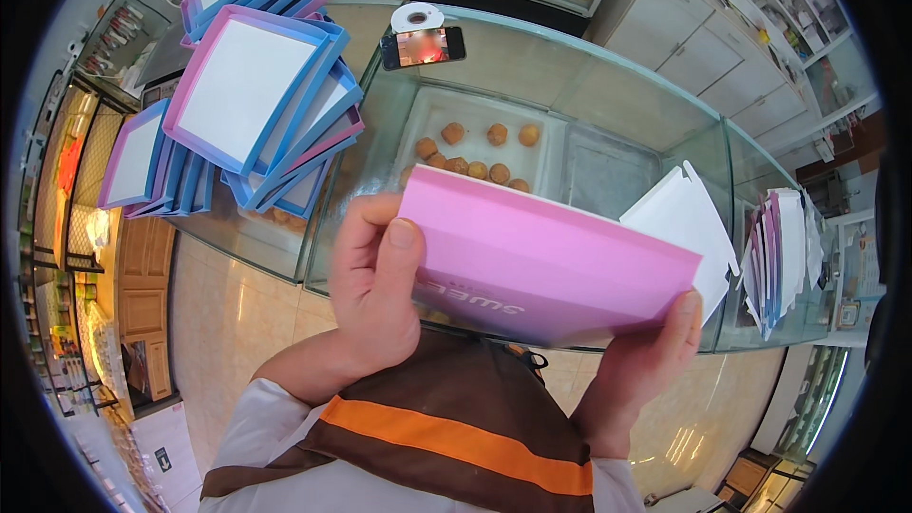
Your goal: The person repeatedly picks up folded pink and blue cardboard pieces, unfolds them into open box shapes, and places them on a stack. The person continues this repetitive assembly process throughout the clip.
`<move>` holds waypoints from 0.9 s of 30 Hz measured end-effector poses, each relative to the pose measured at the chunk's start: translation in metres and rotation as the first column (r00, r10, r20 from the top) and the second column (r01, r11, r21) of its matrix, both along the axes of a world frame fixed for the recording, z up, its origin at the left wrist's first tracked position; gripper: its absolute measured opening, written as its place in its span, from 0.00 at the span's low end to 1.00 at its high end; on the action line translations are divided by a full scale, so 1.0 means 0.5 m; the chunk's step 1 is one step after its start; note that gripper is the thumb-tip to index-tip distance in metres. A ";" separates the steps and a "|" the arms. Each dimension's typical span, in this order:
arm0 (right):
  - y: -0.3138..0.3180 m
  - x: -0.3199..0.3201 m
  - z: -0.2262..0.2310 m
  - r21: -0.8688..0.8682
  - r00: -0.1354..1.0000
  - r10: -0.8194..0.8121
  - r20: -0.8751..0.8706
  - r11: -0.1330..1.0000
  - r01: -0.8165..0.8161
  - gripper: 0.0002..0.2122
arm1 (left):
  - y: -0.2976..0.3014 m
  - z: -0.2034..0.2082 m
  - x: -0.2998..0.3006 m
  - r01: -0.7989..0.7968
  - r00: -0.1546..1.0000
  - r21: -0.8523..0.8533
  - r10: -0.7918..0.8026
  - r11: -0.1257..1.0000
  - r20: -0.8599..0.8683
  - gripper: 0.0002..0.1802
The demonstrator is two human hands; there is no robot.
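A pink cardboard box piece (546, 256), with creases along its length and white printing, is held up over the glass counter. My left hand (380, 280) grips its left end, thumb on the pink face and fingers behind. At the lower right corner my right hand (655, 347) is closed on its edge, with some fingers hidden behind the card. Just beyond the right end lies a flat white cardboard blank (689, 214), partly covered by the pink piece.
Stacks of folded blue-and-pink box trays (247, 90) rise on the counter's left. A phone (424, 47) leans against a white roll (418, 16) at the far edge. Under the glass, round brown sweets (497, 134) sit in a white tray (537, 114). More flat blanks (774, 252) stand at right.
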State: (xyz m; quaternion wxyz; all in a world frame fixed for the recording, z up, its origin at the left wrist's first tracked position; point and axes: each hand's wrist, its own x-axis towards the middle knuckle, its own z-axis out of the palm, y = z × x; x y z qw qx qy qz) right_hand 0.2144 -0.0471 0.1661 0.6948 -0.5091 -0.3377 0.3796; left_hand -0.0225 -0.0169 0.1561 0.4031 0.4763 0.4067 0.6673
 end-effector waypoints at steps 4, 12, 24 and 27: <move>0.043 -0.017 0.055 0.130 0.986 -0.099 -0.137 0.985 0.117 0.15 | 0.031 0.038 -0.014 0.148 0.965 0.171 -0.180 0.974 0.192 0.12; 0.062 0.034 -0.069 0.180 0.915 0.365 0.172 0.902 -0.393 0.16 | 0.066 -0.088 -0.127 0.486 0.874 -0.108 -0.483 0.867 0.054 0.12; 0.111 0.015 -0.034 0.163 0.939 0.326 -0.106 0.938 -0.307 0.11 | 0.076 -0.039 -0.092 0.443 0.895 0.030 -0.444 0.896 0.048 0.11; 0.109 0.108 -0.105 0.090 0.649 0.726 0.228 0.648 -0.756 0.06 | 0.091 -0.049 -0.171 0.709 0.668 -0.122 -0.716 0.695 -0.203 0.09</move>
